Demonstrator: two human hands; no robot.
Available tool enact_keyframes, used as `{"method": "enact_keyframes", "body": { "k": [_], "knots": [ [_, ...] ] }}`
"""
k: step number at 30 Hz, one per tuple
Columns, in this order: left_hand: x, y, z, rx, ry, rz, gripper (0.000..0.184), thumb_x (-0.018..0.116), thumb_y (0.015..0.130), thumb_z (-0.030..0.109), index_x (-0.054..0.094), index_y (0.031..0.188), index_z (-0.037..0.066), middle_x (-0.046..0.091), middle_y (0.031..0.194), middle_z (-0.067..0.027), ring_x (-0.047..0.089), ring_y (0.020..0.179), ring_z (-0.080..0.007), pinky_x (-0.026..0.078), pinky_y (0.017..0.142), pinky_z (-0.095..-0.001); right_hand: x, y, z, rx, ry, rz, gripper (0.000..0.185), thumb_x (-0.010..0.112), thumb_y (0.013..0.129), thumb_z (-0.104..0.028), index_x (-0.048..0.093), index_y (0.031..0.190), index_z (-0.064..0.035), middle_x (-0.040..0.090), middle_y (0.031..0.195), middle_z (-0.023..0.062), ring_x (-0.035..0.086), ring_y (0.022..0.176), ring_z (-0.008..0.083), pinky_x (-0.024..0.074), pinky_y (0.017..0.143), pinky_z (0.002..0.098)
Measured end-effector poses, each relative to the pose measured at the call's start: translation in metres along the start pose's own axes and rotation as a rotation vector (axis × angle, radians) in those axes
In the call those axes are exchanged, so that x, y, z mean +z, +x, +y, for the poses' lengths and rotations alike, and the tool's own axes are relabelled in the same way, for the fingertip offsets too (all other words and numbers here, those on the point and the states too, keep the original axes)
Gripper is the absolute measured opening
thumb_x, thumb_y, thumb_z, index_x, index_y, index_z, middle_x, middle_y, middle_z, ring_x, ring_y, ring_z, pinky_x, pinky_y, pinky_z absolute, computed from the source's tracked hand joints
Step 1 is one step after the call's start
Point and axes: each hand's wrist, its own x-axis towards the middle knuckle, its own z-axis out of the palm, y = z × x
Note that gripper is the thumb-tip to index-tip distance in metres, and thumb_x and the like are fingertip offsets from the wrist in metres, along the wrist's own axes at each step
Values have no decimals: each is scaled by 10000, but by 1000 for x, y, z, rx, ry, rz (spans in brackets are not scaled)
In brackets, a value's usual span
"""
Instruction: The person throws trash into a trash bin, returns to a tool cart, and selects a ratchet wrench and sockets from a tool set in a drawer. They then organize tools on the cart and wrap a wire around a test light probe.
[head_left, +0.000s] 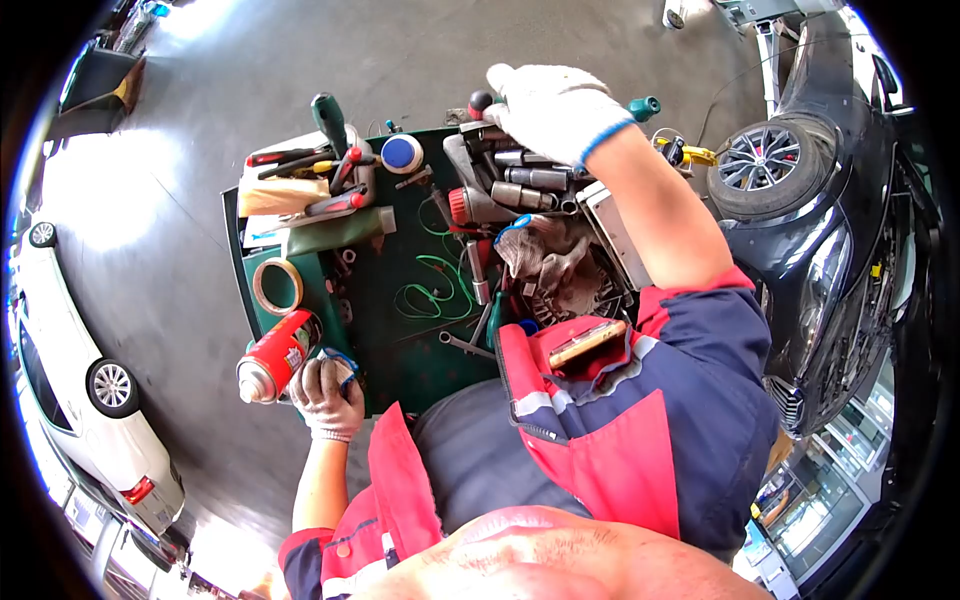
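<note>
My left hand [327, 397], in a dirty grey-white glove, is at the near left corner of the green tool cart [385, 375], beside a red spray can [280, 357]. Its fingers are bent over something blue and white that I cannot make out. My right hand [550, 108], in a white glove with a blue cuff, is over the far right edge of the cart, next to a black ball-ended handle [481, 101]. Its fingertips are partly hidden, so its hold cannot be seen. Metal sockets [537, 177] lie just below it.
On the cart are a tape roll [277, 286], a blue-lidded jar [402, 153], screwdrivers, green wire [437, 290] and crumpled gloves [543, 250]. A dark car [820, 250] stands at the right, a white car [85, 400] at the left.
</note>
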Motion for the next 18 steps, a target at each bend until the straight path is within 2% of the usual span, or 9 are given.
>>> {"method": "enact_keyframes", "body": {
  "k": [1, 4, 5, 7, 8, 9, 11, 13, 18],
  "knots": [
    [0, 0, 0, -3, -5, 2, 625, 743, 702, 185, 582, 1298, 90, 537, 1314, -163, 531, 1201, -427, 426, 1049, -575, 12, 9, 3, 63, 5, -81, 365, 530, 1023, -349, 626, 1222, -59, 719, 1150, 256, 685, 1096, 443, 539, 946, 527],
    [-1, 3, 1, -13, -21, 5, 599, 747, 709, 189, 606, 1283, 93, 548, 1306, -159, 533, 1219, -416, 420, 1076, -574, 33, 14, 22, 91, 53, 87, 392, 526, 1018, -345, 625, 1236, -34, 704, 1191, 275, 665, 1130, 465, 519, 991, 532],
    [-4, 4, 2, -9, -17, 0, 596, 748, 714, 188, 605, 1285, 95, 552, 1305, -156, 536, 1223, -413, 417, 1084, -576, 54, 15, 38, 15, 5, 241, 379, 572, 1002, -381, 634, 1187, -56, 728, 1130, 216, 680, 1094, 436, 531, 963, 513],
    [0, 2, 1, -10, -19, 14, 588, 752, 723, 189, 608, 1287, 103, 559, 1307, -152, 540, 1230, -406, 412, 1095, -576, 57, -9, 17, 60, -240, 543, 442, 713, 898, -155, 591, 1303, -27, 679, 989, 202, 669, 895, 409, 558, 852, 447],
    [1, 2, -1, 6, -49, 54, 592, 756, 722, 197, 611, 1290, 117, 564, 1308, -149, 539, 1239, -404, 405, 1100, -582, 47, -24, -7, 72, -256, 625, 490, 717, 939, -95, 561, 1396, -12, 702, 1093, 162, 697, 938, 332, 567, 886, 394],
    [0, 3, 0, 1, -59, 61, 596, 764, 724, 208, 612, 1294, 129, 571, 1302, -143, 537, 1247, -406, 396, 1107, -590, 52, -25, -9, 25, -60, 559, 317, 609, 990, -348, 680, 1104, -62, 737, 1039, 176, 702, 999, 400, 563, 890, 486],
    [0, 1, -1, 0, -44, 52, 597, 773, 720, 216, 613, 1289, 131, 577, 1290, -136, 535, 1252, -405, 389, 1110, -597, 94, -46, -41, -284, 222, 665, 240, 644, 973, -304, 701, 1021, -76, 724, 960, 153, 707, 919, 364, 577, 815, 468],
    [-2, 2, -1, 0, -58, 66, 566, 773, 724, 225, 627, 1261, 119, 587, 1274, -128, 535, 1243, -407, 390, 1110, -597, 116, -71, -68, -214, 211, 159, 202, 658, 958, -283, 693, 1013, -92, 717, 939, 160, 715, 889, 346, 582, 780, 477],
    [-4, 3, 0, -9, -98, 103, 541, 759, 739, 215, 652, 1261, 123, 594, 1266, -130, 526, 1257, -404, 313, 1166, -651, 168, -64, -104, -189, 40, 348, 243, 642, 923, -200, 642, 1150, -116, 681, 1035, 158, 709, 862, 368, 579, 754, 493]
  ]
}}
